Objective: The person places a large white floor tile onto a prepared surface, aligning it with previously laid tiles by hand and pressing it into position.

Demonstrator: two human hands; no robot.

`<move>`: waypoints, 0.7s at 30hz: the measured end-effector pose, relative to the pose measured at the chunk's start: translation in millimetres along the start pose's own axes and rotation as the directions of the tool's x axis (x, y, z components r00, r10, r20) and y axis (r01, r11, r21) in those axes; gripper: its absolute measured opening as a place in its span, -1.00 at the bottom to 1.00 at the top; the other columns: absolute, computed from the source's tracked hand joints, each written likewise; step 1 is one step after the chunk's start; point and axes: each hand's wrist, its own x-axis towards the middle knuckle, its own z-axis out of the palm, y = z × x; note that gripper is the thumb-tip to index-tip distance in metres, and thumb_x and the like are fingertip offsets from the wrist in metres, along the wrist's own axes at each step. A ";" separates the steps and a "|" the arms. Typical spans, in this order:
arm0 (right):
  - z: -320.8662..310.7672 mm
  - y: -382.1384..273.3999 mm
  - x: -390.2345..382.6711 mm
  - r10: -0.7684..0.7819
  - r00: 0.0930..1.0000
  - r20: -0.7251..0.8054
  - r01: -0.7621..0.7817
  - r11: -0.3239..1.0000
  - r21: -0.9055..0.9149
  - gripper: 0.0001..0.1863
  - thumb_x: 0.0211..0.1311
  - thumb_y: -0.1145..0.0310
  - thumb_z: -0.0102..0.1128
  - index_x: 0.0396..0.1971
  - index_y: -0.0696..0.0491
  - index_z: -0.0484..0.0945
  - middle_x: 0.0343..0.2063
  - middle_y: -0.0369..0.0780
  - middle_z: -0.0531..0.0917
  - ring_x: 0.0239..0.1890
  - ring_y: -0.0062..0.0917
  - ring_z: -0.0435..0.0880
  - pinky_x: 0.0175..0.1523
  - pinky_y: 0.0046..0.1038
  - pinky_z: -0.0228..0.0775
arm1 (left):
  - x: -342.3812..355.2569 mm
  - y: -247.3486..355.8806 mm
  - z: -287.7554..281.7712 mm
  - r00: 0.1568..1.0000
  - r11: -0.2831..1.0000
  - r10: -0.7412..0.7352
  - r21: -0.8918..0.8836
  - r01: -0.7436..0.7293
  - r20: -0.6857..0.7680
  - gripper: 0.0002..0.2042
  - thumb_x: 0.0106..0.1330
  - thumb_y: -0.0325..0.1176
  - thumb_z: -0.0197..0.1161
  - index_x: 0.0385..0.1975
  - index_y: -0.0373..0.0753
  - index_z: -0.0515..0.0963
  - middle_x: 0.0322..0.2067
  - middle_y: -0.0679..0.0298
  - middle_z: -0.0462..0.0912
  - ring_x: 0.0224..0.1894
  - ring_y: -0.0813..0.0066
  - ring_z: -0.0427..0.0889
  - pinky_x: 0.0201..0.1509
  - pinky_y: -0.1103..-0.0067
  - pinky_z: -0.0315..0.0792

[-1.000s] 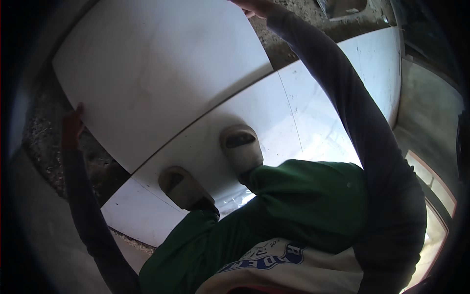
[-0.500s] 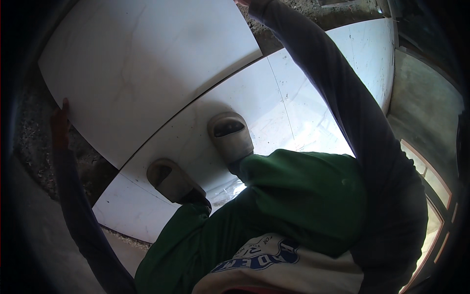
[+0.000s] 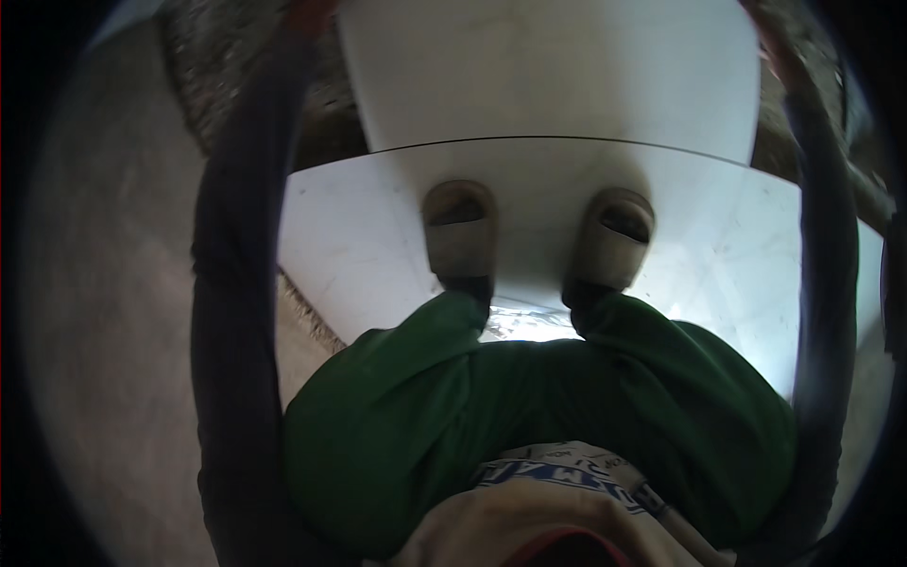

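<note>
White floor tile (image 3: 557, 76), lying just beyond the tiled strip (image 3: 539, 217) beneath your slides (image 3: 463, 236), now faces you squarely since your view swung round, so their seam (image 3: 548, 138) crosses straight ahead, left hand (image 3: 310, 13) and right hand (image 3: 770, 42) beyond that strip too, grips impossible to tell.

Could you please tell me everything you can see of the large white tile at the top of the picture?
The large white tile is smooth, with faint darker marks, and looks ceramic or stone. It appears to lie roughly flat, its far edge out of view. Its near edge runs along the white floor tile, a thin dark line between them. The right hand is at its right edge; whether the left hand touches it is unclear.
</note>
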 end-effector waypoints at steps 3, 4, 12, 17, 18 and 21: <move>-4.6 25.1 22.7 0.264 0.959 -0.100 -0.266 0.964 -0.006 -0.20 0.20 -0.30 0.21 0.15 0.13 0.54 -0.06 -0.18 0.62 -0.05 -0.48 0.57 -0.06 -0.33 0.43 | -9.5 11.4 5.4 0.996 0.994 -0.078 -0.075 0.075 -0.037 -0.47 0.38 -0.13 0.31 -0.03 -0.63 0.52 -0.06 -0.12 0.64 -0.07 0.09 0.66 0.01 0.28 0.52; -5.8 32.4 28.8 0.345 0.930 -0.129 -0.348 0.938 0.002 -0.02 0.06 -0.43 0.26 0.23 0.12 0.48 0.10 -0.09 0.61 0.14 -0.32 0.60 0.21 -0.13 0.42 | -10.6 13.6 5.7 0.994 0.981 -0.104 -0.168 0.100 -0.018 -0.45 0.38 -0.15 0.31 0.01 -0.66 0.48 -0.04 -0.14 0.63 -0.07 0.08 0.66 0.01 0.28 0.52; -11.9 49.7 35.9 0.362 0.926 -0.108 -0.357 0.932 0.059 0.05 -0.08 -0.44 0.37 0.22 0.14 0.50 0.13 -0.08 0.58 0.18 -0.33 0.55 0.25 -0.14 0.35 | -9.4 8.0 -0.3 0.997 0.984 -0.078 -0.159 0.076 -0.006 -0.46 0.38 -0.17 0.31 0.01 -0.65 0.48 -0.05 -0.11 0.63 -0.08 0.11 0.66 -0.04 0.30 0.55; -9.3 43.5 32.3 0.380 0.921 -0.085 -0.373 0.924 0.087 0.01 -0.06 -0.41 0.39 0.19 0.16 0.52 0.09 -0.10 0.60 0.14 -0.38 0.58 0.20 -0.22 0.40 | -8.3 8.1 -0.5 0.996 0.982 -0.067 -0.179 0.056 -0.055 -0.55 0.37 -0.16 0.32 -0.13 -0.58 0.56 -0.19 -0.01 0.65 -0.20 0.22 0.64 -0.15 0.32 0.51; -9.3 43.3 31.6 0.366 0.927 -0.086 -0.358 0.929 0.095 -0.01 -0.05 -0.40 0.39 0.17 0.16 0.53 0.07 -0.12 0.61 0.11 -0.40 0.59 0.17 -0.25 0.42 | -9.4 7.9 -1.3 0.998 0.986 -0.062 -0.154 0.059 -0.013 -0.56 0.38 -0.16 0.31 -0.18 -0.57 0.56 -0.24 0.02 0.65 -0.26 0.25 0.61 -0.19 0.33 0.49; -9.4 43.7 31.4 0.351 0.931 -0.100 -0.342 0.935 0.097 -0.04 -0.04 -0.39 0.40 0.15 0.14 0.54 0.03 -0.15 0.63 0.07 -0.43 0.61 0.14 -0.29 0.43 | -12.4 7.7 -2.7 0.999 0.989 -0.035 -0.147 0.036 0.008 -0.58 0.39 -0.15 0.30 -0.26 -0.53 0.57 -0.31 0.08 0.63 -0.35 0.31 0.57 -0.28 0.34 0.45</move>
